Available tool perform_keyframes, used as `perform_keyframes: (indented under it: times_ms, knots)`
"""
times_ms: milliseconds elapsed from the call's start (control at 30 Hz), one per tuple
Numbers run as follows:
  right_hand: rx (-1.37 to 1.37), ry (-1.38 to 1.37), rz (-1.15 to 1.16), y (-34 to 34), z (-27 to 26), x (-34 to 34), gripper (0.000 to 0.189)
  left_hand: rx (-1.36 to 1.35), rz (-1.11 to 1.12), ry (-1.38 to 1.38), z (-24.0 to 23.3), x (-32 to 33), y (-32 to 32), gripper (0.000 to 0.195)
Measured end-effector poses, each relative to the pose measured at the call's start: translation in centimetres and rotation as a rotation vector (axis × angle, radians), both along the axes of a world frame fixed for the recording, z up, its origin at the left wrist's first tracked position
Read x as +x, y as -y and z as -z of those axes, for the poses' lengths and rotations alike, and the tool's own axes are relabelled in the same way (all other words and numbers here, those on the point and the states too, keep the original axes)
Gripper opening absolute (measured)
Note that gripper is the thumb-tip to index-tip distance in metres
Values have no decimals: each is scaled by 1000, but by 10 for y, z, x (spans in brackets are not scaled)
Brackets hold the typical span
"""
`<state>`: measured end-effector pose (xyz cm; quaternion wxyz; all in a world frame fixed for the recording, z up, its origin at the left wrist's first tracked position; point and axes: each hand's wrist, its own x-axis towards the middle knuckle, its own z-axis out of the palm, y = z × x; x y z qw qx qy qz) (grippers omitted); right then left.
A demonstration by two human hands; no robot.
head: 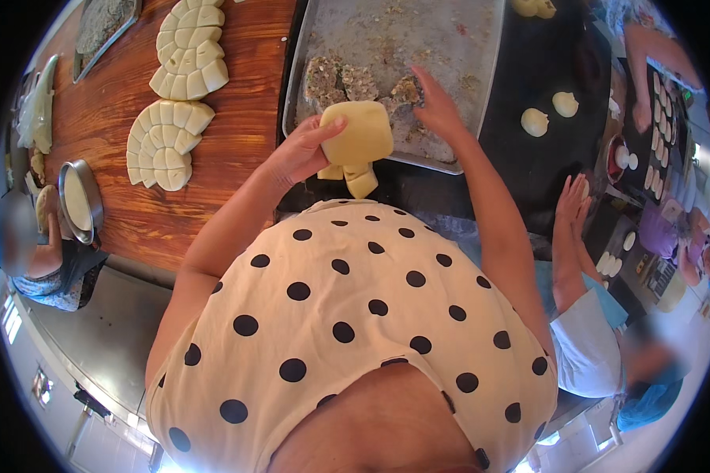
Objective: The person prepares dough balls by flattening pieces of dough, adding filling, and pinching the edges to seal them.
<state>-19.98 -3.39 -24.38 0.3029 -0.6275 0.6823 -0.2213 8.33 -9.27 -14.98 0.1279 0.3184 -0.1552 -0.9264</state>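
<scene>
My left hand (302,151) holds a flattened, rounded-square piece of dough (358,133), with the thumb on top. Just below it, small cut dough pieces (362,180) lie near the table edge, partly hidden by the flat piece. My right hand (441,112) reaches into a metal baking tray (473,53), its fingers against a small lump of crumbly filling (405,90). Whether the fingers grip any of that lump is not clear. More chunky filling (331,80) is heaped in the tray's near left part.
Fans of cut dough pieces (190,53) lie on the wooden tabletop (248,88). A metal bowl (83,201) stands at left. Dough balls (535,122) sit on the black surface. A co-worker's hands (571,204) press together at right; other people work nearby.
</scene>
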Motion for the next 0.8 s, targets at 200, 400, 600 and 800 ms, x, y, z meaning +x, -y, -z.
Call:
perform_keyframes:
  times_ms: [200,400,600,800]
  knots:
    - [150,37,-24,13,-3,-2,59,-84,-112,138,-15,-18,-4,41]
    - [172,61,150,-20,-22,-19,58,-114,-246,192,-1,-13,-4,47]
    - [101,48,-56,-32,-136,5,62,-41,-225,79,23,-34,-10,47]
    - [8,17,-27,-35,-171,52,68,28,-111,-114,6,-55,-22,45]
